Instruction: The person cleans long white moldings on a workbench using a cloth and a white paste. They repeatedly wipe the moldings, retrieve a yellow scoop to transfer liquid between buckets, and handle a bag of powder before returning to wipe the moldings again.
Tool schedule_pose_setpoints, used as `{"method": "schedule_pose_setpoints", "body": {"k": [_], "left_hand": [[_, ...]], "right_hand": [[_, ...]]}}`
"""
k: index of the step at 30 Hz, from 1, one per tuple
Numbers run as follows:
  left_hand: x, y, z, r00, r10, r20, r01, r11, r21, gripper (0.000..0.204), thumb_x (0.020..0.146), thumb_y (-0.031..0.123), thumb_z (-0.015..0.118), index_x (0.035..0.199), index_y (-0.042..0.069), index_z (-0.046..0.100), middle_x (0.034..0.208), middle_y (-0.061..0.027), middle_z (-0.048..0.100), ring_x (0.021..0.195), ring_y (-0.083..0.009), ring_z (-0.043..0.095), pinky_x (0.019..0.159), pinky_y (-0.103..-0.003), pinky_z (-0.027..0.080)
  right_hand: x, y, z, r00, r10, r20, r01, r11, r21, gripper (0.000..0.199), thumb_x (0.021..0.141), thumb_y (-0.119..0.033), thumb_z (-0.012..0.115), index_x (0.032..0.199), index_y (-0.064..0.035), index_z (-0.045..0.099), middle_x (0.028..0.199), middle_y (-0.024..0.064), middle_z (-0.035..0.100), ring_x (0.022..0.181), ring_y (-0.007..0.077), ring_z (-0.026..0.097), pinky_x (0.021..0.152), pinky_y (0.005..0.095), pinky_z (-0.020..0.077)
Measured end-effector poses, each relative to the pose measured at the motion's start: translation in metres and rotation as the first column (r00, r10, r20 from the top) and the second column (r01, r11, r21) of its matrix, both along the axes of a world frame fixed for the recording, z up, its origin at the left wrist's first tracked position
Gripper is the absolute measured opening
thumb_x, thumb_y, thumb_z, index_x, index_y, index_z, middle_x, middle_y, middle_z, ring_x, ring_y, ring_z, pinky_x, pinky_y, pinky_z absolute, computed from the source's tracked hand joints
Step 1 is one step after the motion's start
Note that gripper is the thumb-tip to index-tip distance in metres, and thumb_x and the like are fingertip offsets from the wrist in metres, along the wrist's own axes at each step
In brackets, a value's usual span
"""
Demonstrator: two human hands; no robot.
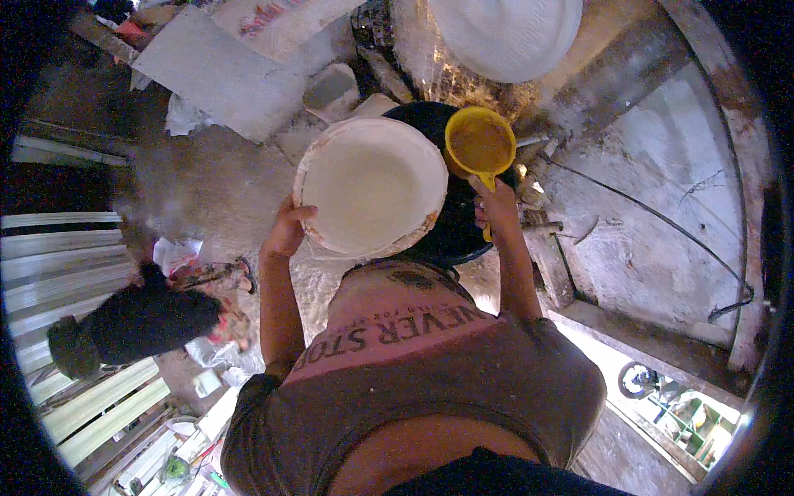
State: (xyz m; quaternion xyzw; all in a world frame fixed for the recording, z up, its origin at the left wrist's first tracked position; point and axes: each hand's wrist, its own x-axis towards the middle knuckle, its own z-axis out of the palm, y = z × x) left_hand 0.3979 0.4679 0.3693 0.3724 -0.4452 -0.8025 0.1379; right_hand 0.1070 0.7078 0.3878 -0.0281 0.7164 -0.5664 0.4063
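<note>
My left hand (288, 230) grips the rim of a wide white basin (368, 186) at its left side, thumb over the edge. The basin's rim has brownish stains, and its inside looks pale; whether it holds liquid I cannot tell. In my right hand (499, 205), fingers wrapped round the handle, is a yellow dipper (480, 140), its round bowl facing up. The dipper is over the right part of a large black tub (457, 217). The basin covers the tub's left part. What is in the dark tub is hard to make out.
A large white round container (513, 35) stands beyond the tub. Pale boards (219, 74) lie at the far left, near a small whitish bucket (331, 87). Another person (136, 326) is at the left beside stacked slats (62, 256). A dark cable (649, 198) crosses the right-hand wall.
</note>
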Motion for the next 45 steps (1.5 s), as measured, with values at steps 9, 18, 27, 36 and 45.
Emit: {"method": "schedule_pose_setpoints", "body": {"k": [9, 18, 27, 36, 45], "left_hand": [[-0.004, 0.003, 0.009, 0.999, 0.052, 0.015, -0.051, 0.998, -0.034, 0.059, 0.072, 0.012, 0.064, 0.126, 0.0, 0.046, 0.118, -0.0096, 0.057, 0.11, -0.0217, 0.053, 0.097, -0.035, 0.038], [0.006, -0.008, -0.009, 0.997, -0.051, -0.06, 0.051, 0.999, -0.009, 0.06, 0.074, 0.009, 0.063, 0.13, -0.001, 0.042, 0.12, -0.0105, 0.056, 0.111, -0.0222, 0.053, 0.098, -0.035, 0.039], [0.01, -0.011, -0.015, 0.994, -0.046, -0.102, 0.051, 0.998, 0.047, 0.059, 0.075, 0.008, 0.064, 0.13, 0.001, 0.043, 0.12, -0.0095, 0.056, 0.113, -0.0222, 0.052, 0.097, -0.035, 0.041], [0.007, -0.011, -0.02, 0.987, -0.044, -0.155, 0.054, 0.997, 0.056, 0.06, 0.074, 0.007, 0.064, 0.13, 0.001, 0.043, 0.121, -0.0095, 0.056, 0.114, -0.0222, 0.052, 0.097, -0.034, 0.04], [0.018, -0.01, -0.02, 0.995, -0.084, -0.052, 0.082, 0.996, -0.032, 0.052, 0.076, 0.018, 0.066, 0.123, 0.002, 0.05, 0.116, -0.0068, 0.057, 0.104, -0.0193, 0.056, 0.088, -0.033, 0.046]], "right_hand": [[-0.014, -0.016, 0.018, 0.689, 0.346, -0.636, -0.174, 0.932, 0.318, 0.038, 0.083, -0.036, 0.065, 0.084, 0.0009, 0.055, 0.069, 0.0184, 0.06, 0.058, 0.0324, 0.058, 0.055, 0.0414, 0.0465], [0.009, -0.034, 0.042, 0.42, 0.413, -0.808, -0.185, 0.911, 0.369, 0.034, 0.083, -0.032, 0.064, 0.084, 0.0004, 0.053, 0.07, 0.0222, 0.06, 0.064, 0.0398, 0.059, 0.058, 0.0447, 0.045], [0.016, -0.037, 0.037, 0.311, 0.581, -0.752, -0.179, 0.813, 0.554, 0.044, 0.086, -0.039, 0.059, 0.099, 0.0018, 0.051, 0.075, 0.0289, 0.061, 0.072, 0.0457, 0.061, 0.062, 0.0524, 0.049], [0.025, -0.038, 0.037, 0.273, 0.567, -0.777, -0.205, 0.823, 0.529, 0.037, 0.086, -0.037, 0.058, 0.099, -0.0034, 0.05, 0.071, 0.0237, 0.061, 0.068, 0.0423, 0.061, 0.06, 0.0511, 0.0495], [0.032, -0.049, 0.033, 0.139, 0.607, -0.783, -0.25, 0.786, 0.565, 0.036, 0.088, -0.029, 0.059, 0.11, -0.0015, 0.055, 0.105, 0.0247, 0.06, 0.092, 0.0406, 0.06, 0.076, 0.0467, 0.0479]]}}
